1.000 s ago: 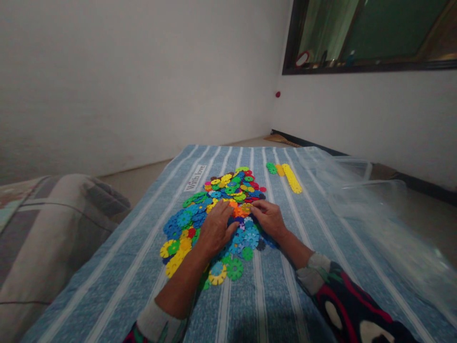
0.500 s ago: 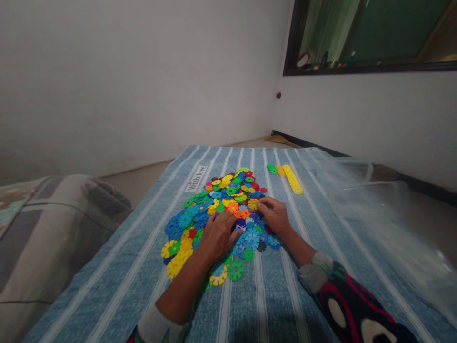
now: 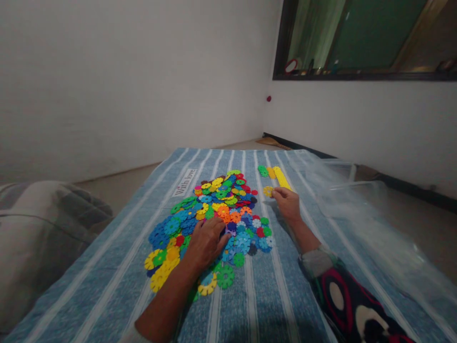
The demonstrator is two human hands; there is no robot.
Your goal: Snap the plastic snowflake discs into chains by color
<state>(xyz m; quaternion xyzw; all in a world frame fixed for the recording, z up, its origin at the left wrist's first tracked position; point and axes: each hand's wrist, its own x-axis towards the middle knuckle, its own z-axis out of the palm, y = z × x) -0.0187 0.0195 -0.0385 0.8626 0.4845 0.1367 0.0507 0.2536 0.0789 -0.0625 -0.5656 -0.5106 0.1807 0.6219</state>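
A heap of flat, notched plastic discs (image 3: 243, 240) in many colours lies on the striped blue cloth (image 3: 264, 300). My left hand (image 3: 207, 240) rests on the heap with its fingers spread, beside orange and purple discs. To the right of the heap, my right hand (image 3: 287, 204) pinches a yellow-orange disc (image 3: 268, 191) between thumb and finger. Just beyond it are a row of yellow discs (image 3: 282, 176), a short orange row (image 3: 271, 172) and a short green row (image 3: 263, 171).
Clear plastic containers (image 3: 353, 190) stand along the cloth's right side. A "With love" label (image 3: 185, 182) shows on the cloth at the back left. Grey-striped fabric (image 3: 46, 238) is bunched at the left. White walls and a dark-framed window (image 3: 364, 76) rise behind.
My right hand has moved away from the heap, to the right and forward, carrying the yellow-orange disc. My left hand stays on the heap. The whole view has shifted slightly.
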